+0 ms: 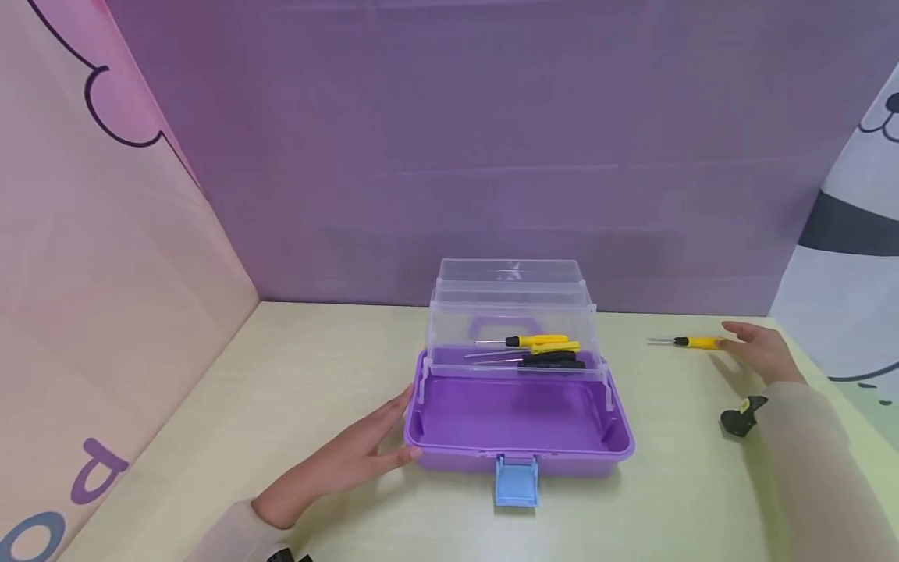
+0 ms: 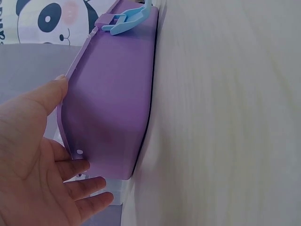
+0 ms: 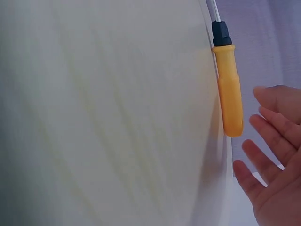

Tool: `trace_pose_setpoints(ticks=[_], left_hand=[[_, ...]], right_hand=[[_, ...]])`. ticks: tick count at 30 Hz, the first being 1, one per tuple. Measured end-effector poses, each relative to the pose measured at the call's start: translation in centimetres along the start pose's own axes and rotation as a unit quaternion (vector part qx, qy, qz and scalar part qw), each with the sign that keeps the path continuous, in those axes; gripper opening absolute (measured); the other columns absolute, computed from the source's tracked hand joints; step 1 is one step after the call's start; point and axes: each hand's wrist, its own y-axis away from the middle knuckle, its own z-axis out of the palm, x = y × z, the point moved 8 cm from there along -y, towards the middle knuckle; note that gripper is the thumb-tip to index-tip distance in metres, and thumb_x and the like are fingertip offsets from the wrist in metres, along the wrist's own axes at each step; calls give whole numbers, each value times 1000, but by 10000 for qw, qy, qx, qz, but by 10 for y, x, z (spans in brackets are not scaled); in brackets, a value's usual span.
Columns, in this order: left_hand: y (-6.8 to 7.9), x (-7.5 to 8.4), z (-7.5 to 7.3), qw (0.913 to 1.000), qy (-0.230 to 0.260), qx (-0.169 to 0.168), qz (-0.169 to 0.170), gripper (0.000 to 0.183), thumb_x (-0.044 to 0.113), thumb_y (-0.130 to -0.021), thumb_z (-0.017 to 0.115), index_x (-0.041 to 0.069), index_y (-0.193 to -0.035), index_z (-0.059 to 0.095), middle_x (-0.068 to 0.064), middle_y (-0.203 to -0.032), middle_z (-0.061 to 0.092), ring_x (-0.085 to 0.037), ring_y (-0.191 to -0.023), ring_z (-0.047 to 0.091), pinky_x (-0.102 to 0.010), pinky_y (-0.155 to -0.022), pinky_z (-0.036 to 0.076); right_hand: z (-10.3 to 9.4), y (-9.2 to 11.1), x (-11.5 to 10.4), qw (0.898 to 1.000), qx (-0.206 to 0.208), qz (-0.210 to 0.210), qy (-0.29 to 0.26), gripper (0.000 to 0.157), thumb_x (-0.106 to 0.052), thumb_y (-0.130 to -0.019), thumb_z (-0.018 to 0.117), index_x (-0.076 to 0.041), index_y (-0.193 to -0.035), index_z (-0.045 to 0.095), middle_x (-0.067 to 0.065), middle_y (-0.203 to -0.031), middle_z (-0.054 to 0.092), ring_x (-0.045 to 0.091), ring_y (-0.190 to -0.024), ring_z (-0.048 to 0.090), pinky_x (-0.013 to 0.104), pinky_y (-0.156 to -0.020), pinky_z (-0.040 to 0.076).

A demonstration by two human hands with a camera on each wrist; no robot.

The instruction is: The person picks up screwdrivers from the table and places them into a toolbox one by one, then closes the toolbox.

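Note:
A purple toolbox [image 1: 521, 462] stands on the table with its clear lid raised and a light blue latch [image 1: 517, 484] hanging at its front. At its left end is my left hand [image 1: 361, 453], thumb at the rim and fingers spread along the side wall [image 2: 108, 103]. Farther right, a screwdriver with a yellow handle [image 1: 702, 343] and black collar lies on the table, its shaft toward the toolbox. Beside its handle end [image 3: 230, 108] my right hand [image 1: 762, 353] reaches in, fingers extended and a small gap showing in the right wrist view.
Several yellow-handled [image 1: 541, 340] and black-handled screwdrivers [image 1: 551, 357] lie together at the toolbox's back, seen through the clear lid [image 1: 513, 297]. A purple backdrop [image 1: 492, 156] rises behind the table, with printed panels [image 1: 853, 211] at both sides.

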Motion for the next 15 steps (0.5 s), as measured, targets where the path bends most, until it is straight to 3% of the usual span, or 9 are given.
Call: trace_pose_setpoints(ticks=[7,15], left_hand=[[0,1,-1,10000,21,-37,9,81,41,-93,57,18,-153,7,-7,-157,13,-33,-140,21,-56,-108,27],[1,0,-1,10000,37,-50,-76,82,41,-93,57,18,-153,7,-6,-157,13,-31,-140,20,-55,-108,27]], right_hand=[[4,-1,10,9994,-183,259,-126,62,-26,-95,51,13,-138,28,43,-136,26,56,-119,31,65,-98,29],[8,-1,10,9993,-180,202,-266,55,-20,-95,54,14,-134,36,40,-134,33,50,-109,39,63,-97,32]])
